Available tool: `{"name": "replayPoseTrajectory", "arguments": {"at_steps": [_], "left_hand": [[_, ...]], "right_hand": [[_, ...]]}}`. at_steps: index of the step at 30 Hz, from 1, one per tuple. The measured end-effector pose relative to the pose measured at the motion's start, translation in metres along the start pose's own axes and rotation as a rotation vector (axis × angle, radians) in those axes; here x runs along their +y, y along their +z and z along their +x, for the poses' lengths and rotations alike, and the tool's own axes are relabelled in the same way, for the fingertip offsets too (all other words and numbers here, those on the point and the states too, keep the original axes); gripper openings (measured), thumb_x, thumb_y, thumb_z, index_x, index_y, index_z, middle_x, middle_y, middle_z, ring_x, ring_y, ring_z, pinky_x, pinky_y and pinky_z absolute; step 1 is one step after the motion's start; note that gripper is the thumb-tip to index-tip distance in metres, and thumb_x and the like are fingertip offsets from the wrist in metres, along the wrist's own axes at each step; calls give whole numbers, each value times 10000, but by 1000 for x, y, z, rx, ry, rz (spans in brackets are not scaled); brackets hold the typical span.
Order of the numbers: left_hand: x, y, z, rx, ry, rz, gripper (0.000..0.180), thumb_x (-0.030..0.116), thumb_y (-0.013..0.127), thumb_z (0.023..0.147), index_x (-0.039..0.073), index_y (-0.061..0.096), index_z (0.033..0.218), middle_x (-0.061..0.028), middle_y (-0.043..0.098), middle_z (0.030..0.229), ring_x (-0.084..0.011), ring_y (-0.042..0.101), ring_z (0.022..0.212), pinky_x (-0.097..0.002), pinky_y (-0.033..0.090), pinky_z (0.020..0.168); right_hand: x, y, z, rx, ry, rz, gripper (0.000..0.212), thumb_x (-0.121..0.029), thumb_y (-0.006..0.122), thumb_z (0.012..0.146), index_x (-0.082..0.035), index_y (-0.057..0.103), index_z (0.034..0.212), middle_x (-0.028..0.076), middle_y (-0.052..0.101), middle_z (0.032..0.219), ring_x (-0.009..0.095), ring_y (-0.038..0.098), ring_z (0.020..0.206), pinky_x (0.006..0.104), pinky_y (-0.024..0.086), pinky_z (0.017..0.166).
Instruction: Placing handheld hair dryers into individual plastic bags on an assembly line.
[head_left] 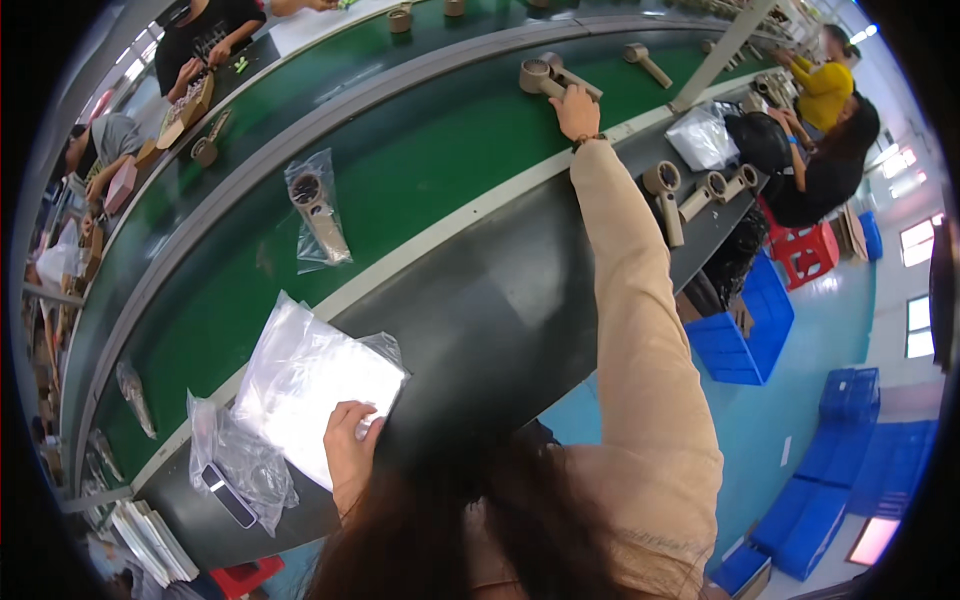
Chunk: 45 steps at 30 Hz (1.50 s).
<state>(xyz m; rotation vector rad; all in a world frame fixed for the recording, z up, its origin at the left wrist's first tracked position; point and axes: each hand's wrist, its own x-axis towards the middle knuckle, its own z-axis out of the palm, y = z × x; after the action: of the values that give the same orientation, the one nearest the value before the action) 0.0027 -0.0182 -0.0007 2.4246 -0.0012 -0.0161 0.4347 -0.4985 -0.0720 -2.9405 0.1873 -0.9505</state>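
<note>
My right hand [577, 114] is stretched far out over the green conveyor belt [420, 150], its fingers closed round the handle of a beige handheld fan [537, 77]. A second handheld fan [582, 84] lies right against it, partly behind my fingers. My left hand [350, 445] is at the near corner of a stack of clear plastic bags [300, 385], thumb and fingers bent together on the top bag. Between the hands, farther up the belt, lies a bagged handheld fan [319, 215].
Three unbagged fans [664, 190] lie on the dark worktable [480, 310] by my right arm. Left of the stack are crumpled plastic [235, 450] and a dark, pale-edged oblong device [229, 495]. Co-workers sit across the belt and at right. Blue crates [745, 330] stand on the floor.
</note>
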Motion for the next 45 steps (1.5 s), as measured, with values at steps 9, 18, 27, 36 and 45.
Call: {"name": "replayPoseTrajectory", "arguments": {"at_steps": [9, 18, 27, 36, 45], "left_hand": [[6, 1, -5, 75, 42, 34, 99, -26, 663, 753, -20, 605, 833, -148, 591, 885, -325, 591, 818, -369, 474, 740], [11, 6, -11, 293, 140, 151, 91, -21, 617, 797, -25, 589, 884, -156, 596, 859, -317, 590, 778, -375, 476, 722], [7, 9, -9, 388, -48, -112, 141, -40, 579, 821, -5, 575, 957, -145, 597, 857, -291, 593, 771, -365, 474, 704], [14, 3, 2, 400, 79, 81, 114, -60, 605, 768, -12, 617, 871, -144, 581, 912, -300, 576, 844, -352, 471, 744], [-7, 3, 1, 345, -15, 104, 275, -56, 661, 748, 14, 641, 1014, -129, 606, 1003, -283, 599, 896, -322, 517, 710]], "right_hand": [[27, -192, -221, 96, 264, 153, 349, -306, 597, 908, 20, 528, 1011, 233, 565, 948, 427, 556, 872, 474, 447, 741], [47, -185, -277, 74, 371, -106, 366, -349, 606, 888, -11, 530, 1003, 178, 562, 958, 367, 563, 873, 449, 453, 724], [-34, -226, -187, 215, 21, -4, 308, -314, 608, 890, -43, 594, 1035, 144, 593, 960, 340, 586, 868, 426, 467, 728], [-73, -21, 14, 14, -218, -92, 598, -359, 711, 757, -151, 493, 1273, 153, 518, 1186, 339, 582, 962, 448, 517, 724], [-62, 62, 81, -47, -312, -423, 455, -384, 719, 694, -100, 591, 1025, 71, 608, 941, 235, 627, 865, 365, 527, 652]]}}
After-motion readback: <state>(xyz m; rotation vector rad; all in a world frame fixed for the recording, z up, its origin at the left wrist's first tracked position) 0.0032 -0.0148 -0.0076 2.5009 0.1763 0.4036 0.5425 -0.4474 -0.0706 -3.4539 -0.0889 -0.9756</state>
